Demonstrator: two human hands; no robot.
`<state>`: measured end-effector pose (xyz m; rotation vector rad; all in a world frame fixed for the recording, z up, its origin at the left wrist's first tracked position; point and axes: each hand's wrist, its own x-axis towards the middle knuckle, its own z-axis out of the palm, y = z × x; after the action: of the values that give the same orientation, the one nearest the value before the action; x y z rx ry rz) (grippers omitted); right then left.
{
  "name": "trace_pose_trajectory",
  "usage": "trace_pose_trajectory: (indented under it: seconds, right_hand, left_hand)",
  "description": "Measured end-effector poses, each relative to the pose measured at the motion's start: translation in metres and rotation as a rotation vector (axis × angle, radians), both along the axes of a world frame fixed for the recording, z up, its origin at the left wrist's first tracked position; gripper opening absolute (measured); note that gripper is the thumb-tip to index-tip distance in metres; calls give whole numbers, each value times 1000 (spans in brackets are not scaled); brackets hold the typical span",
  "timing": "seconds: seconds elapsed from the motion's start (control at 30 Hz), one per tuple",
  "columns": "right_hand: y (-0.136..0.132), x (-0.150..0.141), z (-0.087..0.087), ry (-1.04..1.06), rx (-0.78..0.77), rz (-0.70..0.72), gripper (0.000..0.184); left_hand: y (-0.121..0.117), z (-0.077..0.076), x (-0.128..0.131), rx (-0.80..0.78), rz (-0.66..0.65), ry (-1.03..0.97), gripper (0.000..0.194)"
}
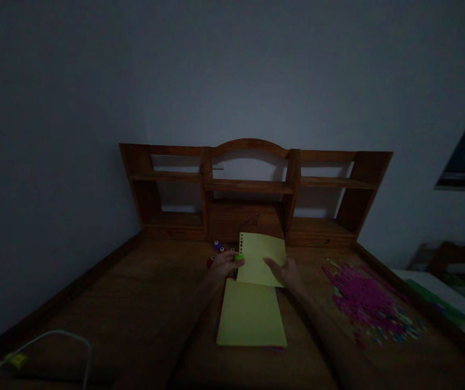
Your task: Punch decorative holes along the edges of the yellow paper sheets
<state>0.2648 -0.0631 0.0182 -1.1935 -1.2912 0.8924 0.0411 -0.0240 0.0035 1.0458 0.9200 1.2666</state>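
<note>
A yellow sheet of paper [262, 258] with a row of punched holes down its left edge is held up over the far part of the desk. My left hand [223, 264] is closed around a small green hole punch [239, 258] at that edge, just below the holes. On the sheet's right side, my right hand [285, 272] grips the paper, thumb on top and the other fingers hidden beneath. Nearer to me lies a stack of coloured paper [252, 317], yellow on top, with red and blue edges peeking out. The raised sheet overlaps its far edge.
Small purple [217, 245] and red [210, 262] objects with eye-like white spots sit behind my left hand. A heap of magenta strips [365, 298] with small coloured bits spreads on the right. A wooden shelf unit [249, 187] stands at the back. A white cable [59, 332] curves at front left.
</note>
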Motion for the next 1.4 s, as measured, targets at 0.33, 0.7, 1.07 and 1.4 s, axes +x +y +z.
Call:
trace_pose_trajectory:
  seconds: [0.33,0.7,1.07,1.4]
  right_hand:
    - [-1,2,1,18,-25,76,57]
    - [2,4,-6,23,-37,89,55]
    - [2,2,-4,37,-48,45,57]
    - [5,6,-9,35,-64,26,57]
  left_hand:
    - [-7,2,0,32,-26,1,45]
    - [2,-3,-2,27,-46,4,42]
    - [-2,1,-3,38,-79,-38,40]
    - [-11,14,-11,75,-67,-229,27]
